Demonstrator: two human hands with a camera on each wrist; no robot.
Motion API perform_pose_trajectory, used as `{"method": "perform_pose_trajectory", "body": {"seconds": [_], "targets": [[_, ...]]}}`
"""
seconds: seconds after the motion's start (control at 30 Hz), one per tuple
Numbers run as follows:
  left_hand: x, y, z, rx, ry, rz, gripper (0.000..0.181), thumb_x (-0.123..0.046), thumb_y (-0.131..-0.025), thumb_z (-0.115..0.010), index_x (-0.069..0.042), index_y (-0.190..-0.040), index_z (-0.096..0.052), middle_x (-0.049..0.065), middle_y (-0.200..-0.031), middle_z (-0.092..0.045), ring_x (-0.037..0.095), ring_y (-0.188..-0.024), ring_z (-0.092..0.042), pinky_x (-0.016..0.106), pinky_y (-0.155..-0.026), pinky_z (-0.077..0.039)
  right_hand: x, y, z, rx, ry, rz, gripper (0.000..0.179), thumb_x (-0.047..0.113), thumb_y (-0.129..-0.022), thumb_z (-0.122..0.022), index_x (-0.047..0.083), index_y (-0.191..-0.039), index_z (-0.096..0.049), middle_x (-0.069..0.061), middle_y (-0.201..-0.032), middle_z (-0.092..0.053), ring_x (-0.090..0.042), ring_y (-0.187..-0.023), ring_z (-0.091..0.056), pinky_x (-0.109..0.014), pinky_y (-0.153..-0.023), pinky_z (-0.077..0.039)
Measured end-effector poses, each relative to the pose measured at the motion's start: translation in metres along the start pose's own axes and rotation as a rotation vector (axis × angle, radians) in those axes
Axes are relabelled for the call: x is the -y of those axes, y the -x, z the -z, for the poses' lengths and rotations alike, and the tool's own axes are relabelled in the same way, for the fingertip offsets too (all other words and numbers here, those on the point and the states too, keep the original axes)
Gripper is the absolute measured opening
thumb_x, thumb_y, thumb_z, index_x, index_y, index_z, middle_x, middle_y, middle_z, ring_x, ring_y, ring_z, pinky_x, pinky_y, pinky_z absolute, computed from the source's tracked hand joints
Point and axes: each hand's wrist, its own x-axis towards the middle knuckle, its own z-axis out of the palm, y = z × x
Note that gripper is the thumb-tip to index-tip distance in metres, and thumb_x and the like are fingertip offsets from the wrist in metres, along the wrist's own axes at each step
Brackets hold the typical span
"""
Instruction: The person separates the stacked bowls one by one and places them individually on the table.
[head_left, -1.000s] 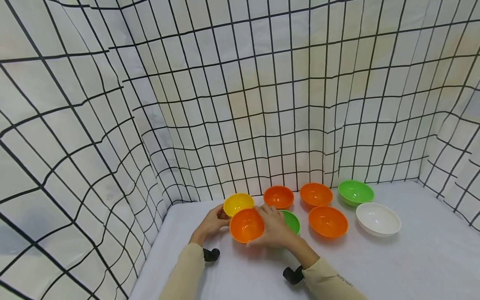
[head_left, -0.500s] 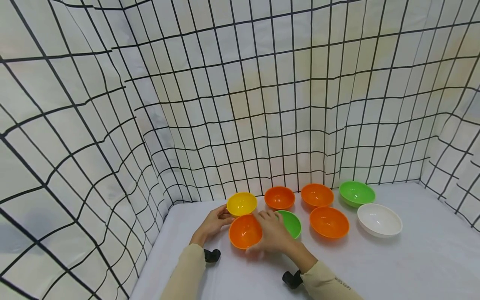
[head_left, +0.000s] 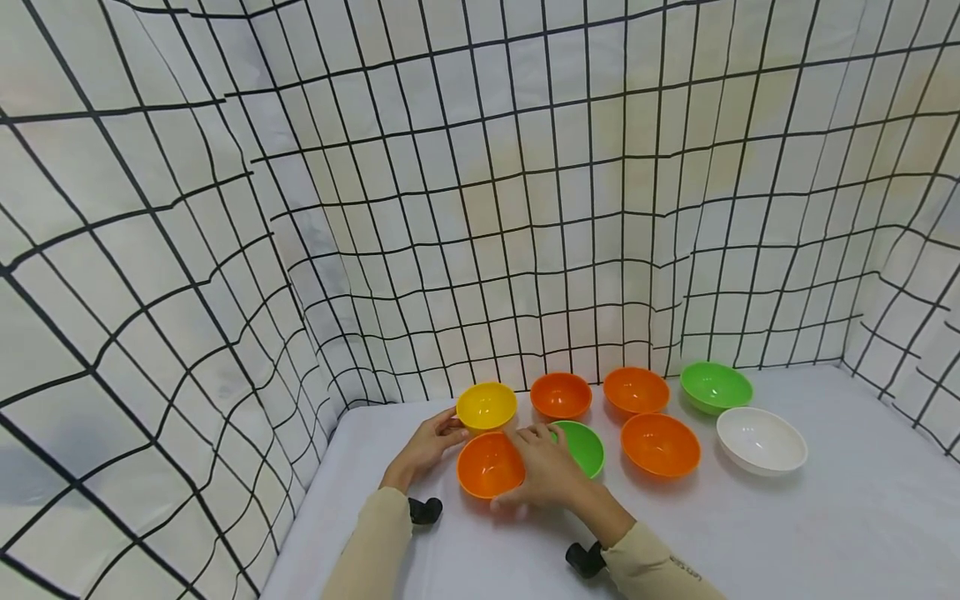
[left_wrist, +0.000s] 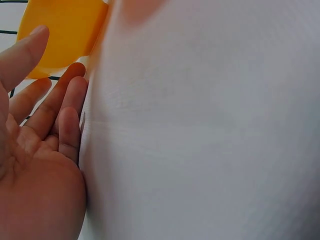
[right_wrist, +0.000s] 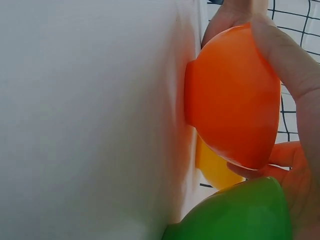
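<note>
My right hand [head_left: 546,468] spans an orange bowl [head_left: 489,467], thumb at its near side and fingers at the far side. In the right wrist view the orange bowl [right_wrist: 235,100] is upright, its foot right at the white cloth. A yellow bowl [head_left: 487,406] stands just behind it. Beside the yellow bowl rests my left hand [head_left: 427,446], its fingers loosely bent. The left wrist view shows those fingers [left_wrist: 50,107] close by the yellow bowl [left_wrist: 62,35], with nothing held. A green bowl [head_left: 582,448], partly covered by my right hand, stands to the right.
Along the back stand a red-orange bowl [head_left: 561,396], another orange bowl [head_left: 636,392] and a second green bowl [head_left: 716,387]. In front of them are one more orange bowl [head_left: 660,446] and a white bowl [head_left: 761,442]. Grid-patterned cloth walls [head_left: 570,208] surround the white table [head_left: 840,525].
My right hand has brought the orange bowl down toward me, and its tilt is gone; it now sits in front of the yellow bowl. My left hand has stayed beside the yellow bowl.
</note>
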Motion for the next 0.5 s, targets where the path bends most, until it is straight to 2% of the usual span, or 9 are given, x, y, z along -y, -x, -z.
{"method": "perform_pose_trajectory", "body": {"seconds": [0.27, 0.5], "targets": [[-0.0009, -0.0001, -0.0011, 0.031, 0.023, -0.002, 0.063, -0.020, -0.100, -0.067, -0.012, -0.157, -0.041, 0.015, -0.139, -0.064, 0.033, -0.130, -0.059, 0.057, -0.119, -0.040, 0.0006, 0.0000, -0.0033, -0.011, 0.041, 0.007, 0.112, 0.077, -0.068, -0.078, 0.012, -0.153, -0.045, -0.011, -0.149, -0.057, -0.036, -0.138, -0.045, -0.066, -0.123, -0.025], [-0.0021, 0.0019, -0.0010, 0.032, 0.007, -0.005, 0.062, -0.022, -0.101, -0.065, -0.012, -0.157, -0.041, 0.015, -0.140, -0.063, 0.033, -0.131, -0.057, 0.060, -0.120, -0.038, 0.0059, 0.0006, -0.0035, -0.030, 0.078, 0.020, 0.110, 0.077, -0.069, -0.078, 0.011, -0.152, -0.047, -0.010, -0.149, -0.057, -0.034, -0.136, -0.047, -0.063, -0.122, -0.026]]}}
